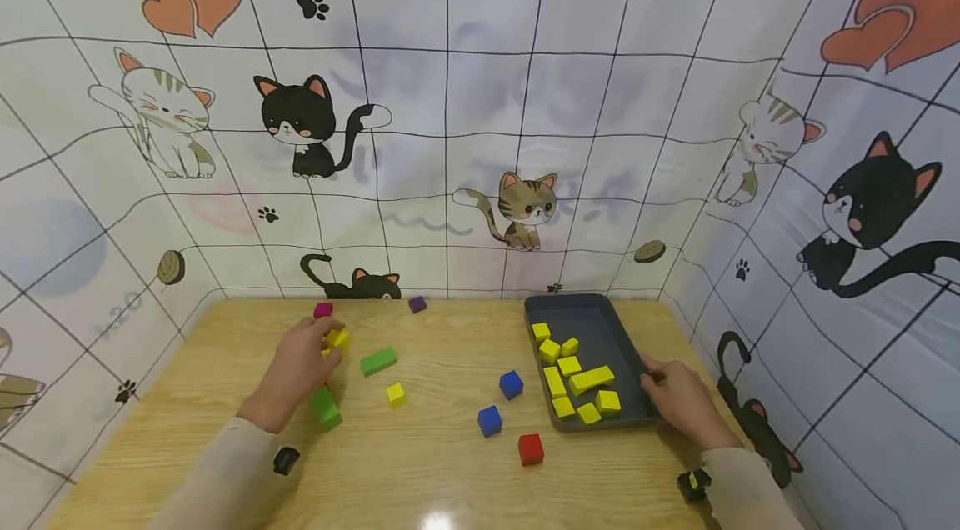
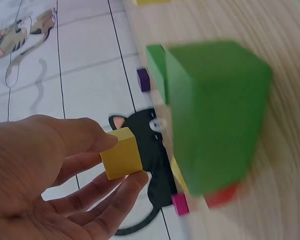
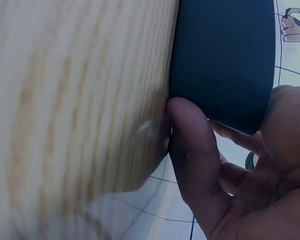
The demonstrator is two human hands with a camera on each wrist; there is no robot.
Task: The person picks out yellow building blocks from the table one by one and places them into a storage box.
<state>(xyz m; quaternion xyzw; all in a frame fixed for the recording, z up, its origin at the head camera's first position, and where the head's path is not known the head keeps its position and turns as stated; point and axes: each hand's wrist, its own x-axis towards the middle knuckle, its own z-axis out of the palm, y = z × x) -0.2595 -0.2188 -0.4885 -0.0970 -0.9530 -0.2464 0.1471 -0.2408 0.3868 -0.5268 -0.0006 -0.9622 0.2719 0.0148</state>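
My left hand [image 1: 296, 367] is at the left of the table, pinching a yellow cube [image 2: 121, 154] between thumb and fingertips. Close by that hand lie a green block [image 1: 326, 408], a second green block [image 1: 378, 361] and a magenta cube [image 1: 322, 310]. A small yellow cube [image 1: 395, 394] sits farther right. At the right, my right hand [image 1: 682, 401] grips the side of a dark grey tray [image 1: 626, 363]. In the right wrist view its thumb [image 3: 192, 135] presses the tray wall, with the other fingers partly hidden behind. Several yellow blocks [image 1: 591, 380] lie inside the tray.
Two blue cubes [image 1: 512, 384] and a red cube [image 1: 531, 449] lie left of the tray. A purple block [image 1: 417, 304] is at the table's back edge. Behind the wooden table [image 1: 420, 480] hangs a cat-print cloth [image 1: 420, 97], which also rises along both sides.
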